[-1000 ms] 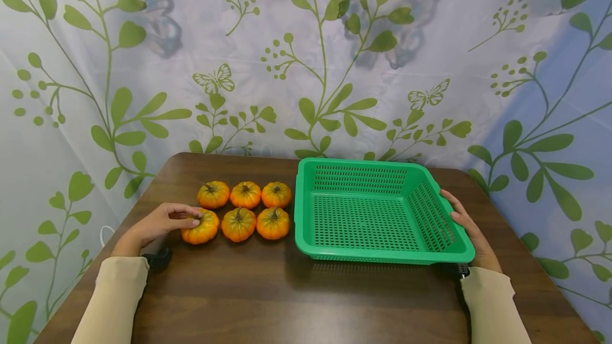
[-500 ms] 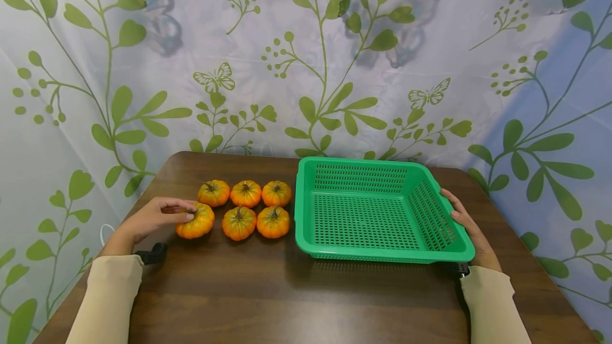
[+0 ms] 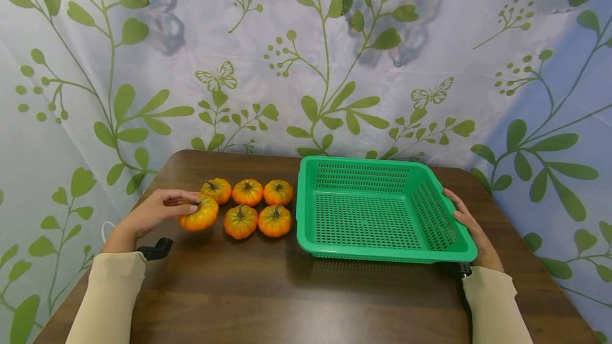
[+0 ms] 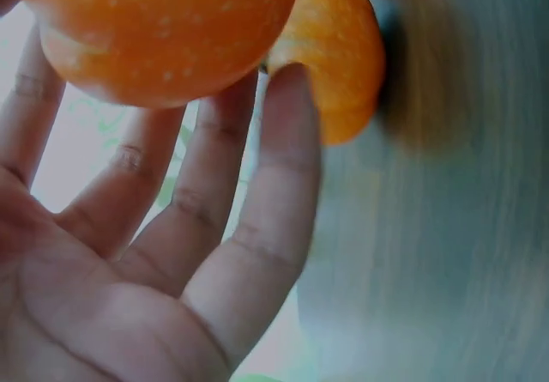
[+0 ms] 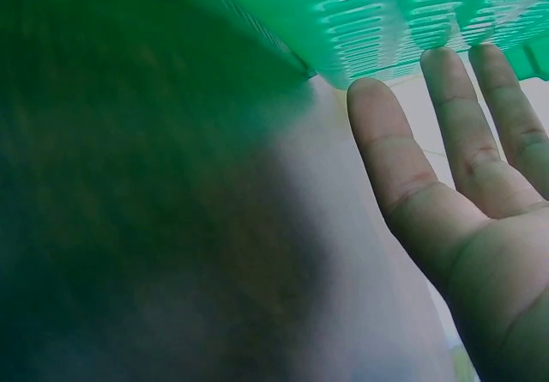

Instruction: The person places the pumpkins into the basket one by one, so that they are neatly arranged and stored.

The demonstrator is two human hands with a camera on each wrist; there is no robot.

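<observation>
My left hand (image 3: 160, 210) pinches a small orange pumpkin (image 3: 199, 215) near its stem, thumb in front. It overlaps the lower edge of the back-left pumpkin (image 3: 217, 190) in the head view. From the left wrist, the held pumpkin (image 4: 163, 34) sits at the fingertips, with another pumpkin (image 4: 339, 56) behind. At the right, my right hand (image 3: 473, 230) holds the side rim of a green plastic basket (image 3: 382, 255), its thumb at the rim. The right wrist view shows straight fingers (image 5: 382, 120) against the basket's slotted outer wall (image 5: 360, 30).
Two pumpkins (image 3: 247, 192) (image 3: 278, 192) stand further along the back row. In front of them are two more, a greenish-orange pumpkin (image 3: 240, 222) and a pumpkin (image 3: 274, 221) close to the basket. All stand on a brown wooden table (image 3: 248, 291) before a leaf-patterned curtain (image 3: 268, 94).
My left hand first draws the front-left pumpkin leftward out of its row, then brings it up and slightly right. The right hand and basket stay in place.
</observation>
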